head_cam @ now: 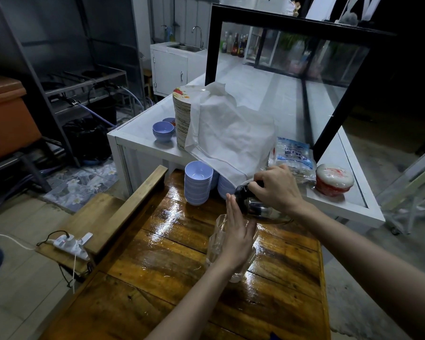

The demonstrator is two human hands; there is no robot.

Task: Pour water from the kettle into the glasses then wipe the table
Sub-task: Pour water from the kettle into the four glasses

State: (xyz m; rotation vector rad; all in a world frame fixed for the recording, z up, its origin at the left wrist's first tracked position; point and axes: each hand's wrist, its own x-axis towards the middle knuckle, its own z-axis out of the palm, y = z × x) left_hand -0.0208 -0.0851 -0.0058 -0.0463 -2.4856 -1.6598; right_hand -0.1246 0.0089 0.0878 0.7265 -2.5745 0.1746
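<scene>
Glossy wooden surface [182,266], centre frame: right hand [277,190] grips tilted kettle [254,206] above glass [216,241]; left hand [238,238], fingers straight, props glass. Risk: slick wood, loose hold, glass slides, water misses rim

- Glass [218,238] stands mid-way along the near bench [157,266], kettle [253,204] just behind, to its right.
- Bowl stack [198,185] at the far edge, left of the kettle.
- Plate stack [182,119] up on the far bench [142,123], cloth [231,133] draped at its right.

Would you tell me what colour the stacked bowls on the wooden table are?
The bowls are lavender-blue; the head view shows it best.
</scene>
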